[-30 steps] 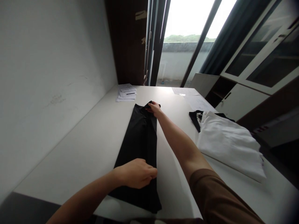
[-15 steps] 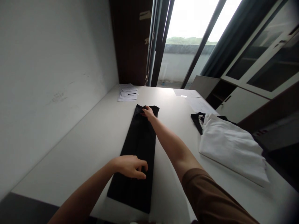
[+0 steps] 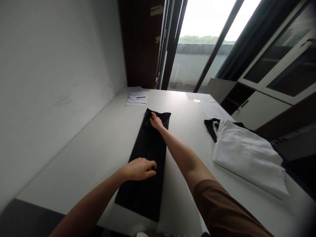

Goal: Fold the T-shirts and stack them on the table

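Observation:
A black garment [image 3: 145,194], folded into a long strip, lies lengthwise on the white table; it may be trousers. My right hand [image 3: 156,121] reaches to its far end, fingers stretched out and resting on the cloth, which is rumpled there. Over the nearer half is my left hand [image 3: 140,169], its fingers loosely bent with a gap to the thumb and nothing between them. Whether the left hand touches the cloth, I cannot tell.
On the right of the table [image 3: 98,141] lies a folded white garment [image 3: 247,154] over some black cloth [image 3: 209,126]. Papers [image 3: 137,97] sit at the far left corner, and more sheets [image 3: 214,110] at the far right. A wall [image 3: 61,82] runs along the left edge.
My right hand has let go of the raised fold at the far end and now lies with fingers extended on it. My left hand has shifted slightly away from me over the cloth.

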